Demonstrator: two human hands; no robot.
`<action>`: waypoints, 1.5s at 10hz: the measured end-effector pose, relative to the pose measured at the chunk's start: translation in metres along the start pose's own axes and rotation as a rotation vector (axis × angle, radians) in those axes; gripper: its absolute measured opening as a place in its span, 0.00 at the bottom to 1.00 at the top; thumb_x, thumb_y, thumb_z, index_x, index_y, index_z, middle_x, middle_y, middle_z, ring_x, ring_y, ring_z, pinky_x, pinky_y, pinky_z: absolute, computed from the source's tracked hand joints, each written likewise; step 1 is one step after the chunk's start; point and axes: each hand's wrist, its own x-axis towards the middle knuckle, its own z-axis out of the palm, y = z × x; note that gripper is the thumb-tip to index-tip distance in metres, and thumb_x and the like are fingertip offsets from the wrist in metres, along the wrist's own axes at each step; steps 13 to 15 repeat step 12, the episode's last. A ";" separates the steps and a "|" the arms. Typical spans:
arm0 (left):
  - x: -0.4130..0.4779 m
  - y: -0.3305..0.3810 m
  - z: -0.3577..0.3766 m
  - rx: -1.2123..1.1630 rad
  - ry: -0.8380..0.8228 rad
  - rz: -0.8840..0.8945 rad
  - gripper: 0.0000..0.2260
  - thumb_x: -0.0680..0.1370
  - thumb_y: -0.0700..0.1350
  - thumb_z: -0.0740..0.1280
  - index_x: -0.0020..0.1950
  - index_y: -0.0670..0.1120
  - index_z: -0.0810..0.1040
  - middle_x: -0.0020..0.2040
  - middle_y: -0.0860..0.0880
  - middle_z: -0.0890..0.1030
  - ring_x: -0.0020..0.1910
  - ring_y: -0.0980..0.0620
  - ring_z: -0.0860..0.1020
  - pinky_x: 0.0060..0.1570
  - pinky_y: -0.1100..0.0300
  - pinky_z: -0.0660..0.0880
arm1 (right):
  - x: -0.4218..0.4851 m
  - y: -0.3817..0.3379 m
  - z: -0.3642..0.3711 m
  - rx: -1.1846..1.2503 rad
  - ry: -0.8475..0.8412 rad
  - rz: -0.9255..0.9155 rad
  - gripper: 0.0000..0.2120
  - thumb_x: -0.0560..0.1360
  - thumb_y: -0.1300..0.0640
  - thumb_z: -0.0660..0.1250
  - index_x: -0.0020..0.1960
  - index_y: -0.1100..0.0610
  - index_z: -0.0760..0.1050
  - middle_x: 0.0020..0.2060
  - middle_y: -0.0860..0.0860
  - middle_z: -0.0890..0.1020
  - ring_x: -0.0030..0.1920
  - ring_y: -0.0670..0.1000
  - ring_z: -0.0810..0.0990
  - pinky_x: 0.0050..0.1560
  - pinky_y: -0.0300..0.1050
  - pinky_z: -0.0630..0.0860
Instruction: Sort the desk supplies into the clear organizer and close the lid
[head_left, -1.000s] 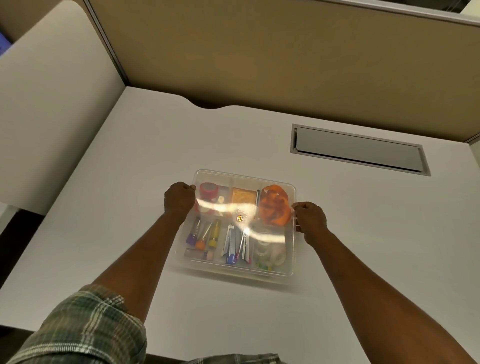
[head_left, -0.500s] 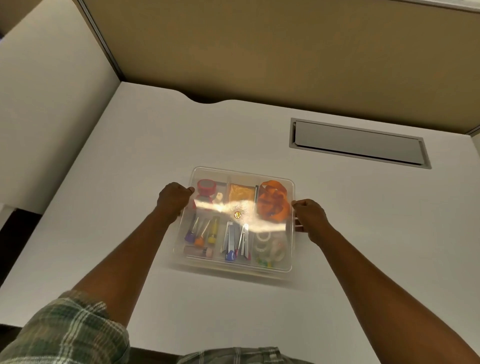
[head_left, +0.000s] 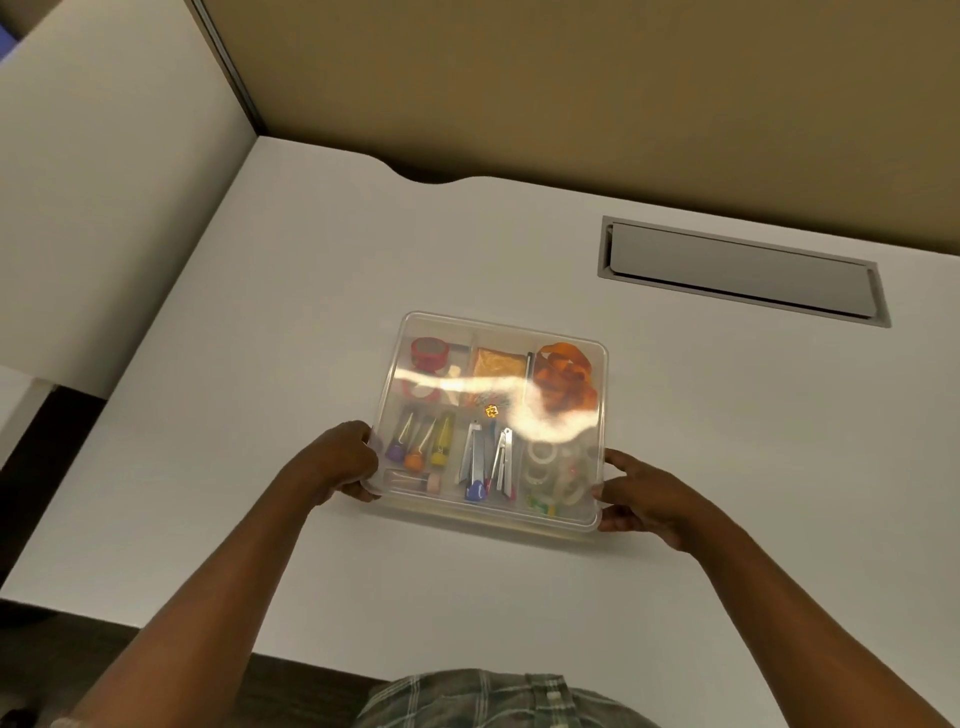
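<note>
The clear organizer (head_left: 597, 364) sits on the white desk with its see-through lid (head_left: 498, 327) lying flat over it. Through the lid I see red tape, orange bands, an orange ribbon, coloured clips, staplers and clear tape rolls in separate compartments. My left hand (head_left: 340, 462) grips the near left corner, fingers curled round the edge. My right hand (head_left: 641, 491) holds the near right corner, thumb on the lid and fingers curled under the rim.
The white desk (head_left: 260, 364) has a grey cable flap (head_left: 737, 270) set in at the back right. Tan partition walls (head_left: 571, 78) close off the far and left sides. The desk's near edge lies just below my forearms.
Both hands slid from the middle of the organizer's sides down to its near corners. The organizer has stayed in place on the desk.
</note>
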 end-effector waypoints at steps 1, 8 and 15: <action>0.000 0.001 0.000 0.013 0.009 -0.003 0.13 0.73 0.26 0.63 0.52 0.41 0.74 0.50 0.37 0.77 0.44 0.37 0.83 0.39 0.46 0.84 | 0.001 -0.001 0.005 -0.020 0.020 -0.018 0.31 0.77 0.67 0.67 0.75 0.46 0.64 0.49 0.57 0.87 0.51 0.61 0.86 0.50 0.55 0.84; 0.050 -0.028 -0.123 -0.489 0.698 0.052 0.09 0.76 0.41 0.61 0.48 0.37 0.77 0.47 0.37 0.80 0.32 0.43 0.79 0.48 0.43 0.81 | 0.075 -0.133 0.146 0.057 -0.109 -0.140 0.30 0.77 0.68 0.63 0.74 0.46 0.65 0.55 0.60 0.82 0.44 0.60 0.81 0.56 0.59 0.81; 0.033 -0.037 -0.090 -0.905 0.733 -0.065 0.13 0.77 0.48 0.54 0.48 0.41 0.74 0.38 0.42 0.73 0.30 0.46 0.73 0.29 0.56 0.72 | 0.065 -0.108 0.147 -0.168 0.108 -0.209 0.27 0.78 0.39 0.63 0.73 0.50 0.67 0.54 0.54 0.80 0.46 0.52 0.76 0.46 0.46 0.72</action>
